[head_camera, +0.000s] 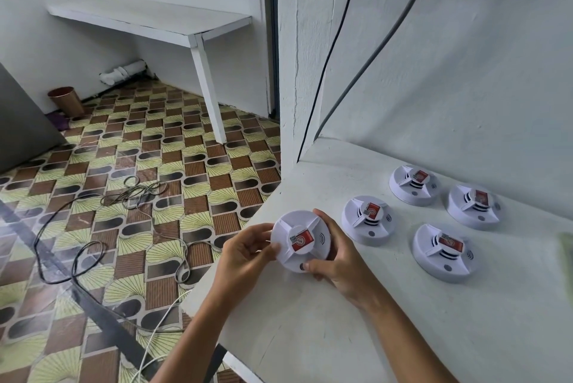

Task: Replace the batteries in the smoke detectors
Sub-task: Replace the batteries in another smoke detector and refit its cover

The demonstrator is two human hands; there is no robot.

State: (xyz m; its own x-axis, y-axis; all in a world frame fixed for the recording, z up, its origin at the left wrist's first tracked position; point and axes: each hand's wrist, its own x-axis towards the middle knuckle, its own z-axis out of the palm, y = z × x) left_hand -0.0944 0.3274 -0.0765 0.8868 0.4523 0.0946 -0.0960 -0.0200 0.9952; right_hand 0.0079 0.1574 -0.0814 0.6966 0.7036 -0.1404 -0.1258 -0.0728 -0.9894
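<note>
On the white table, four smoke detectors lay near the wall; a fifth, the held detector, hovered over the table's near-left edge. The left hand and right hand gripped its rim from opposite sides — likely light, rigid, smooth plastic, best taken at the rim.

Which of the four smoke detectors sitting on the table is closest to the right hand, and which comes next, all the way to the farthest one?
From the right hand:
1. Middle detector, just beyond the fingers.
2. Front-right detector, off to the right.
3. Back detector, near the wall.
4. Far-right detector, farthest toward the right wall.
</note>
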